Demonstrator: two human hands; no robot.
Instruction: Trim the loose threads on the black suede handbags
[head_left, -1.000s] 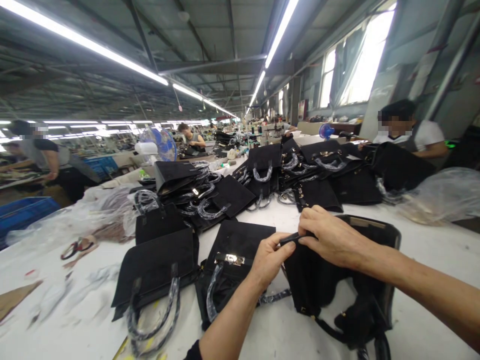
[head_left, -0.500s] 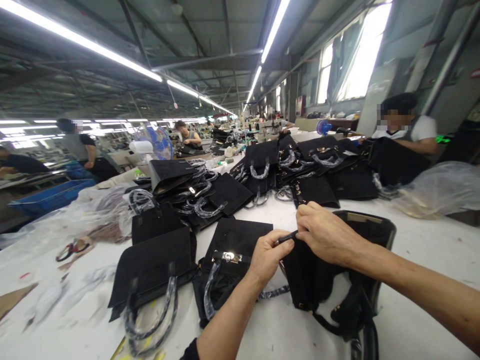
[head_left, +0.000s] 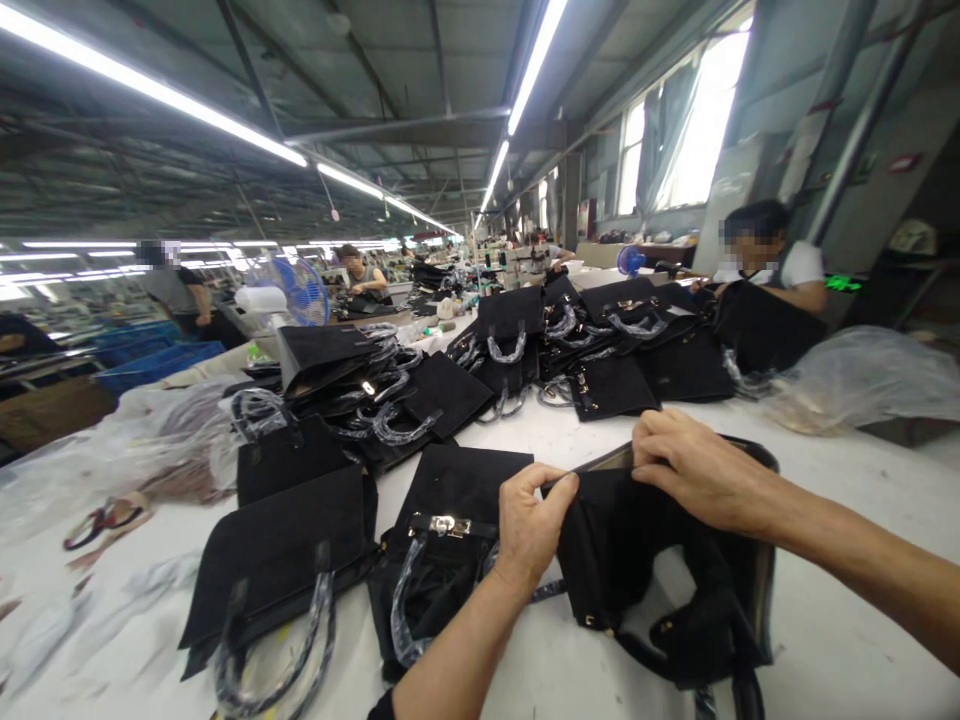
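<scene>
A black handbag (head_left: 607, 540) stands open on the white table in front of me, its handles hanging toward me. My left hand (head_left: 529, 515) pinches the left corner of its top edge between thumb and fingers. Further right along that same edge, my right hand (head_left: 682, 462) is closed on the rim, fingers curled over it. Left of my left hand lies another black handbag (head_left: 476, 475) with a shiny metal clasp and plastic-wrapped handles. Beside that rests a further black bag (head_left: 289, 545), its wrapped handles pointing toward me.
Black handbags (head_left: 457, 390) are piled across the back of the white table (head_left: 847, 500). Clear plastic (head_left: 877, 375) lies at the right, more plastic sheeting (head_left: 161, 440) at the left. A person (head_left: 795, 270) works at the far right. Scissors (head_left: 97, 520) lie on the left.
My right hand has slid right along the bag's top edge, away from my left hand. The edge is now stretched between them. The view has shifted slightly right.
</scene>
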